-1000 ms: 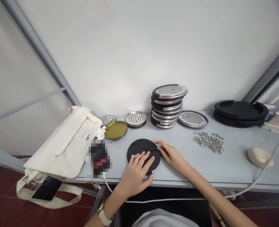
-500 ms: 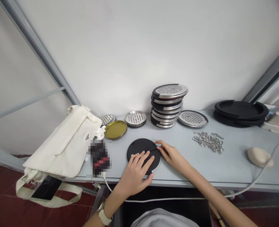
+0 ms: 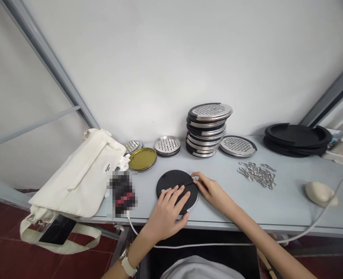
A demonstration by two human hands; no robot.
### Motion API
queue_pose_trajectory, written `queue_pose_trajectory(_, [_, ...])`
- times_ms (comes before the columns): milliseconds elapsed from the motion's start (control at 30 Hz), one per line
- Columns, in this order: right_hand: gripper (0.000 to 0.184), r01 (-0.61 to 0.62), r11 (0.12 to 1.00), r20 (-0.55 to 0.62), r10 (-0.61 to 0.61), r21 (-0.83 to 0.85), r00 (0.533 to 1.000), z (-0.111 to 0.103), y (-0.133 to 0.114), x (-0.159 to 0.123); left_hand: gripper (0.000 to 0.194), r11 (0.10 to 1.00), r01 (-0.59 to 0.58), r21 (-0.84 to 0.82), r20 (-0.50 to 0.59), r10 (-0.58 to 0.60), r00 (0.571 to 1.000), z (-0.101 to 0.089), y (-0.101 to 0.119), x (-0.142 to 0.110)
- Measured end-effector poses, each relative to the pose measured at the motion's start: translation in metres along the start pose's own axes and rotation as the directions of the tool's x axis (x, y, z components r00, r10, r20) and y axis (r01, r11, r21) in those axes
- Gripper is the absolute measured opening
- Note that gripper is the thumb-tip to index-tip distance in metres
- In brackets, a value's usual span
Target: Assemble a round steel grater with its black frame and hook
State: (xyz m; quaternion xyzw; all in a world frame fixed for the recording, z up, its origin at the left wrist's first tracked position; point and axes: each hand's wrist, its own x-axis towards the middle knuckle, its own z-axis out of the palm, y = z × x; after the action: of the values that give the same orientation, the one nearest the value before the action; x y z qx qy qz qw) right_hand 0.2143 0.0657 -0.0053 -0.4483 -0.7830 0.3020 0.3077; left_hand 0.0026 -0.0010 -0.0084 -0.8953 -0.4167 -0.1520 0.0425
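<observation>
A round black disc (image 3: pixel 173 181) with a metal rim lies flat near the table's front edge. My left hand (image 3: pixel 168 211) rests on its near half with the fingers stretched out flat. My right hand (image 3: pixel 211 190) is at the disc's right edge, its fingertips pinched on a small metal piece there that I cannot make out. A pile of several small metal hooks (image 3: pixel 257 174) lies to the right of that hand.
A stack of perforated metal discs (image 3: pixel 208 130) stands at the back, with one more (image 3: pixel 237 145) beside it, smaller perforated discs (image 3: pixel 167 145) and a gold lid (image 3: pixel 142 159) to the left. Black trays (image 3: pixel 297 138) sit far right. A white bag (image 3: pixel 81 174) hangs over the left edge; a beige mouse (image 3: pixel 319 193) is right.
</observation>
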Motion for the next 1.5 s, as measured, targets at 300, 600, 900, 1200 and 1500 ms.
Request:
queue_pose_trajectory(300, [0.023,-0.012,1.0,0.006,0.011,0.004,1.0,-0.001,-0.002,-0.001,0.058,1.0,0.011,-0.014,0.007,-0.011,1.0,0.001,0.001,-0.001])
queue_pose_trajectory(600, [0.016,-0.018,1.0,-0.003,0.018,-0.014,1.0,0.0,-0.002,-0.002,0.058,1.0,0.001,-0.019,0.009,-0.001,1.0,-0.001,0.0,0.001])
queue_pose_trajectory(900, [0.021,-0.004,1.0,-0.062,0.004,0.008,0.998,0.005,0.005,-0.001,0.059,1.0,0.004,-0.019,0.015,-0.004,1.0,0.0,0.0,-0.001])
queue_pose_trajectory(1200, [0.02,0.102,0.995,-0.083,-0.103,-0.008,0.991,0.006,0.008,0.001,0.059,1.0,0.009,-0.015,0.013,-0.009,1.0,-0.001,0.0,0.0])
queue_pose_trajectory(1500, [0.027,0.051,0.999,-0.031,-0.051,-0.002,0.998,0.005,0.004,-0.002,0.059,1.0,0.018,-0.024,0.034,-0.017,0.999,-0.001,0.001,-0.001])
